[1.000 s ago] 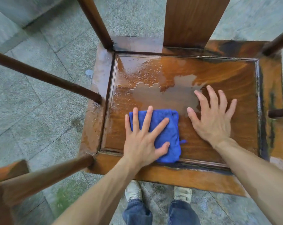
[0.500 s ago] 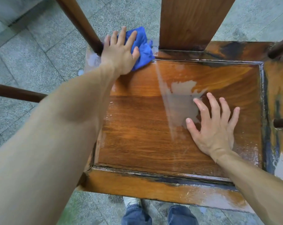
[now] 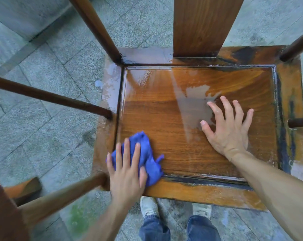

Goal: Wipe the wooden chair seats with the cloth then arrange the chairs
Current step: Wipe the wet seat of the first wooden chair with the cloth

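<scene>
We press the cloth (image 3: 148, 160) flat-fingered under our left hand (image 3: 127, 173) at the seat's (image 3: 164, 122) near-left corner, right hand (image 3: 228, 130) spread bracing; the puddle, apparently unwiped, may slip that palm.

Grey speckled stone floor tiles (image 3: 43, 101) lie in flat daylight, with a green mossy patch (image 3: 76, 218) near the lower left.

Crumpled blue cloth (image 3: 147, 159) lies on wet wooden seat's (image 3: 190, 133) near-left corner (glossy).
</scene>
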The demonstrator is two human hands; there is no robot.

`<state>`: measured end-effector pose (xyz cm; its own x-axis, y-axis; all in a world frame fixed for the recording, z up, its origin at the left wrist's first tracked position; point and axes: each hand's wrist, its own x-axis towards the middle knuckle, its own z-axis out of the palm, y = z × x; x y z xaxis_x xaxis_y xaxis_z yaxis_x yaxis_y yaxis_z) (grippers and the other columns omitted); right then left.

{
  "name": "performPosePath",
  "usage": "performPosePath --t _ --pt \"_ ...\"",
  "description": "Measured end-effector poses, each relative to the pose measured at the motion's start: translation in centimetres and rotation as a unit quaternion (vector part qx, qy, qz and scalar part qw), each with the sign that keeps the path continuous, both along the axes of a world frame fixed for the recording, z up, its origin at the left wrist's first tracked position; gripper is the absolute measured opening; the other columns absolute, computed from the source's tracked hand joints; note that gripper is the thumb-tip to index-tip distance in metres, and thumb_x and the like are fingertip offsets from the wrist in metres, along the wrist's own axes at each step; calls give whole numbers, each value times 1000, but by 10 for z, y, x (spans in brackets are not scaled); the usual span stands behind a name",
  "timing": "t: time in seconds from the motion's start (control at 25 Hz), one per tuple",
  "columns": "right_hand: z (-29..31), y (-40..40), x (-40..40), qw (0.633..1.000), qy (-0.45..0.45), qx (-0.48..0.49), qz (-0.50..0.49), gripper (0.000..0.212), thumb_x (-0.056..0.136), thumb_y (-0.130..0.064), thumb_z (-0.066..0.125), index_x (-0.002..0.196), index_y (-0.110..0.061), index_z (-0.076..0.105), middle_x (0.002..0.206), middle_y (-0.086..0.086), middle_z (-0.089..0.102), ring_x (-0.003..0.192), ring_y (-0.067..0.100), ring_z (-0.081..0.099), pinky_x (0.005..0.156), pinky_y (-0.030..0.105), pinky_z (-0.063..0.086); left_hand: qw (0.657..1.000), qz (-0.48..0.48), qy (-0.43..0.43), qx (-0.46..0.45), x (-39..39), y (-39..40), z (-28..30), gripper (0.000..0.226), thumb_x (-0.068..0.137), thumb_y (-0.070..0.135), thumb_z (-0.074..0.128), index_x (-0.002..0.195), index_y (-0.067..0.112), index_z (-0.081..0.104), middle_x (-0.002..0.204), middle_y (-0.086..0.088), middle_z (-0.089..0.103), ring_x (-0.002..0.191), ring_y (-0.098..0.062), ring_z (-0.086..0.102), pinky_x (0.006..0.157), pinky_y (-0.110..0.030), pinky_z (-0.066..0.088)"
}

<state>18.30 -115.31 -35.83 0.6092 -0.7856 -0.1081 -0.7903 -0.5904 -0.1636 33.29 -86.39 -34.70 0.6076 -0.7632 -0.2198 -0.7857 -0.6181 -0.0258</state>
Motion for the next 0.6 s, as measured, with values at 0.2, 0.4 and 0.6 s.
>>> performPosePath --t 0.2,0.4,0.6 --pt "-4 1 -2 998 -59 1 -12 62 94 -57 34 149 -29 34 163 5 28 151 32 21 120 65 6 999 4 21 28 -47 24 -2 85 80 66 46 150 18 38 161 -20 28 146 -49 26 111 -71 22" --pt "-4 -3 -8 984 -165 4 -66 58 99 -50 33 148 -19 38 156 7 39 146 27 33 123 53 14 998 45 34 16 -40 -71 -5 96 74 80 42 155 30 28 165 -21 15 146 -56 15 111 -75 15" --pt "-6 -5 -4 979 -186 -9 -80 61 97 -50 35 148 -16 40 155 6 42 143 28 38 121 54 18 999 -9 21 -29 19 -213 -13 95 81 84 30 159 31 13 168 -12 3 153 -41 4 117 -70 7"
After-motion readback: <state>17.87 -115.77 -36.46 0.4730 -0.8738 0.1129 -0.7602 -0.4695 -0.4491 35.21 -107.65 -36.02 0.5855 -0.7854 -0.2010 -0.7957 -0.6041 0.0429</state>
